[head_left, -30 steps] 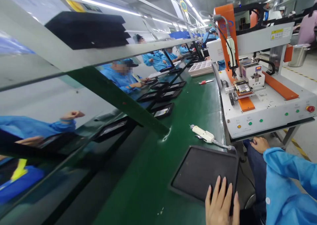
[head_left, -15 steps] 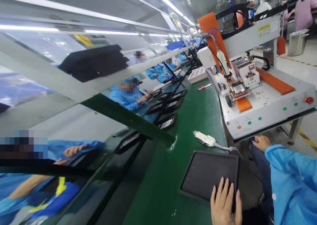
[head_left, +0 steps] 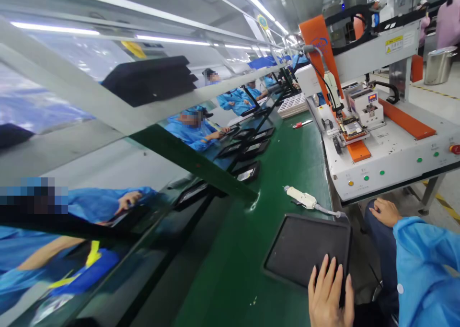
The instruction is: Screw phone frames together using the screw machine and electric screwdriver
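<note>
My left hand (head_left: 328, 293) lies palm down with fingers outstretched on the near right part of a shallow black tray (head_left: 309, 245). The tray sits flat on the green tabletop (head_left: 230, 279), and nothing lies in its visible part. Just beyond its far edge is a cream electric screwdriver (head_left: 302, 197), with its grey cable running to the right. My right hand (head_left: 386, 213) rests on my knee, its fingers loosely bent and holding nothing that I can see.
To the right stands a white and orange machine (head_left: 388, 159) with buttons on its front. A slanting green post (head_left: 194, 164) crosses the table's left side. Black trays with devices (head_left: 247, 172) line the far side, where co-workers in blue sit. A red-handled tool (head_left: 301, 124) lies farther back.
The view has shifted slightly, so the scene sits a little farther right. Both my hands stay in place. At the left, a co-worker's hand has moved.
</note>
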Motion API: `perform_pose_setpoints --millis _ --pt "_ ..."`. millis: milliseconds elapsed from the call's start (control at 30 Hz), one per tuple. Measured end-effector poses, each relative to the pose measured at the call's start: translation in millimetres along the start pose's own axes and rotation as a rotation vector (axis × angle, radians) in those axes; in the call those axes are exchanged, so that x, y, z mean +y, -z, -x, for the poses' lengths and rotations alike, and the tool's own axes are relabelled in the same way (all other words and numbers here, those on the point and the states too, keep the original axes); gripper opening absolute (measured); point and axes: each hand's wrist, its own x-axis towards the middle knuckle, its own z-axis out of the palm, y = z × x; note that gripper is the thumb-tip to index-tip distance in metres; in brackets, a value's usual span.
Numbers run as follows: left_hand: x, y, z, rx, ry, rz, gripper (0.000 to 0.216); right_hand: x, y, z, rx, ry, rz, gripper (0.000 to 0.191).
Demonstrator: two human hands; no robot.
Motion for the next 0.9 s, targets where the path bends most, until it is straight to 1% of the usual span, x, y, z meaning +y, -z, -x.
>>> perform_pose_setpoints --millis 133,233,300,367,433,500,567,633,667,733,833,900 --pt "2.5 2.4 -1.4 -0.021 0.038 0.023 0.031 -2.7 3.0 3.8 0.01 0.057 -0.027 0.029" --pt "2.3 3.7 -2.3 -0.034 0.053 0.036 0.032 -4.3 11.1 5.0 -0.016 0.109 -0.051 0.026" --pt "1.9 3.9 -2.3 -0.041 0.049 0.043 0.033 -6.9 25.6 0.1 0.0 0.157 -0.076 0.025" --pt "1.9 3.6 -2.0 -0.049 0.051 0.05 0.033 -12.2 49.8 -13.2 0.067 0.199 -0.071 0.026" --pt "2.1 3.1 -1.6 -0.044 0.059 0.053 0.032 -21.5 82.5 -36.1 0.159 0.23 -0.027 0.028" --pt "1.9 2.7 -1.4 -0.036 0.06 0.052 0.031 -35.4 119.4 -66.6 0.248 0.241 0.03 0.029" --pt "1.4 2.3 -1.4 -0.033 0.046 0.047 0.031 -53.1 154.2 -100.8 0.316 0.207 0.098 0.029" --pt "1.1 1.7 -1.3 -0.035 0.032 0.042 0.031 -72.4 181.1 -134.4 0.324 0.134 0.168 0.029" --pt "1.2 1.3 -1.2 -0.035 0.028 0.039 0.031 -81.7 190.5 -150.1 0.311 0.103 0.192 0.029" --pt "2.1 0.0 -0.7 -0.024 0.04 0.036 0.031 -98.0 201.3 -177.9 0.274 0.055 0.208 0.032" --pt "3.6 -2.1 0.8 0.005 0.086 0.032 0.029 -113.2 203.6 -209.7 0.222 -0.022 0.187 0.033" --pt "4.0 -2.4 1.3 0.009 0.084 0.025 0.029 -116.0 202.3 -223.8 0.17 -0.08 0.164 0.031"
